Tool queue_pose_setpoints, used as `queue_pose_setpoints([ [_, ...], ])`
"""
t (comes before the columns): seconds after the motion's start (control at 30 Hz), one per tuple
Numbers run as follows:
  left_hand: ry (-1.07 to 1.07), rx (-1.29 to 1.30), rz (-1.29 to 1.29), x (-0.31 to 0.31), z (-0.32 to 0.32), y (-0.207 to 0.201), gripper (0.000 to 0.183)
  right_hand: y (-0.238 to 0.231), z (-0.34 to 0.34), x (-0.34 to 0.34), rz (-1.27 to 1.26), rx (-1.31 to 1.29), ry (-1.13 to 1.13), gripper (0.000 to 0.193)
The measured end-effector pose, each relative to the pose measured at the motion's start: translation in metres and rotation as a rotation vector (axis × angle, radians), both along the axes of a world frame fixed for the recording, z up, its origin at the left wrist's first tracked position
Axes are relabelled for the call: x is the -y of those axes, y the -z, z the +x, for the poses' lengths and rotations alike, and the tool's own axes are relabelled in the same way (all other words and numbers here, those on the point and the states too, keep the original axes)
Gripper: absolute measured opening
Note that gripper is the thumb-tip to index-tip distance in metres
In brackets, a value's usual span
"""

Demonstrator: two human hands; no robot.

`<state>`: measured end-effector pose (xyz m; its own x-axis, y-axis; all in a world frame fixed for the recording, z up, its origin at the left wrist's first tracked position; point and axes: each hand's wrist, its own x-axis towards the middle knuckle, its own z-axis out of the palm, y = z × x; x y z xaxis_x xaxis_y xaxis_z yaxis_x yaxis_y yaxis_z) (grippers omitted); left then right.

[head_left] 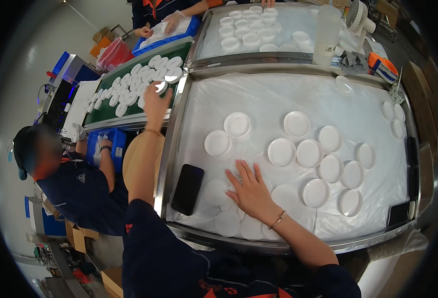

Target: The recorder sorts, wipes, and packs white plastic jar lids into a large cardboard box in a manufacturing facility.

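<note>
My left hand point(157, 104) reaches over the metal edge onto the green conveyor belt point(144, 115), its fingers and thumb curled around a shallow white round lid point(161, 87). Many similar white lids lie scattered on the belt beside it. On the plastic-covered table point(199, 104), my right hand point(251, 192) rests palm down with fingers spread. Under and around it are white discs point(227, 223) that lie flat, partly hidden by the hand. Rimmed white lids lie to the left and right, such as one point(237, 124) beyond my fingertips and another point(316, 193) to the right.
A dark phone point(187, 189) lies near the table's left edge, another point(398, 214) at the right corner. A translucent bottle point(326, 37), a fan point(358, 17) and orange tape dispenser point(383, 67) stand behind. Co-workers handle white pieces in blue bins point(119, 149) at left and far side.
</note>
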<state>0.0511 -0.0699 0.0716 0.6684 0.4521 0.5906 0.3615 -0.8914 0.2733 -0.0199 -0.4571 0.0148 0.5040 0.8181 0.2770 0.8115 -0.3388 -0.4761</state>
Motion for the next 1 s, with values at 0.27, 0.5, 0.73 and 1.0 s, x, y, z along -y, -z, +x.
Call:
queue_pose_setpoints([
  [0.27, -0.214, -0.082, -0.279, -0.186, -0.041, 0.058, 0.092, -0.006, 0.0, -0.002, 0.008, -0.015, -0.003, 0.055],
  [0.5, -0.025, 0.078, -0.223, -0.058, -0.019, 0.01, 0.084, -0.002, 0.004, 0.002, -0.027, 0.002, 0.015, 0.055],
  [0.73, 0.265, -0.289, -0.49, 0.075, -0.012, 0.039, 0.057, -0.005, 0.002, 0.0, -0.039, 0.015, -0.001, 0.055],
  [1.0, 0.199, -0.001, -0.106, 0.014, 0.024, 0.029, 0.043, -0.005, 0.005, 0.002, -0.051, -0.004, -0.002, 0.055],
])
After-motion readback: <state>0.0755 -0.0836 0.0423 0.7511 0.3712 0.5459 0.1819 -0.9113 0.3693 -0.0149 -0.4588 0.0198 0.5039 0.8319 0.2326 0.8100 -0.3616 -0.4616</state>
